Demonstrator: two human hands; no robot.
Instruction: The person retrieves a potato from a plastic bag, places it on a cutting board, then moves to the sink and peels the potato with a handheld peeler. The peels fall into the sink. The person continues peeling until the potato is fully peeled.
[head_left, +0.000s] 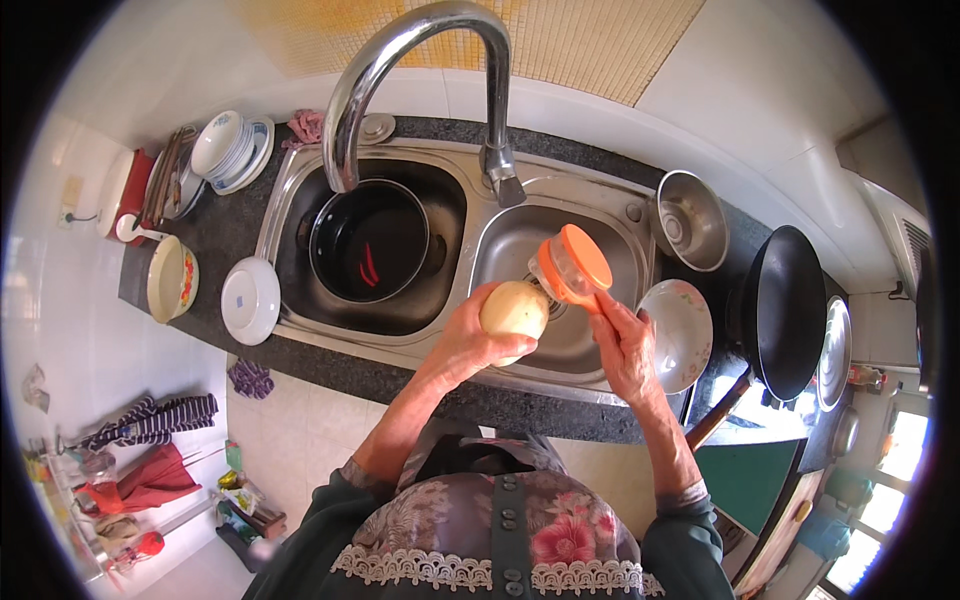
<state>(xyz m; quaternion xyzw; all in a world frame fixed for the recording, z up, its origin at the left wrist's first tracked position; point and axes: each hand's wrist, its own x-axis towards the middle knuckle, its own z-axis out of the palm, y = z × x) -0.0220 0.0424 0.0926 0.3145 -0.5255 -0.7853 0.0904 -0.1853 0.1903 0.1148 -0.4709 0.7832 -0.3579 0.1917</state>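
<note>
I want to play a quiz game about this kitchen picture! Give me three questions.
1. True or false: the left hand holds a round pale yellow potato.
2. What does the right hand grip? A: orange plastic peeler with a clear box; B: a spoon.
3. Fill in: the black cooking pot sits in the ___ basin of the steel sink.

Key: 1 true; 2 A; 3 left.

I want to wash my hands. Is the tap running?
Off, as far as it shows: no water falls from the tap onto the potato below.
</note>
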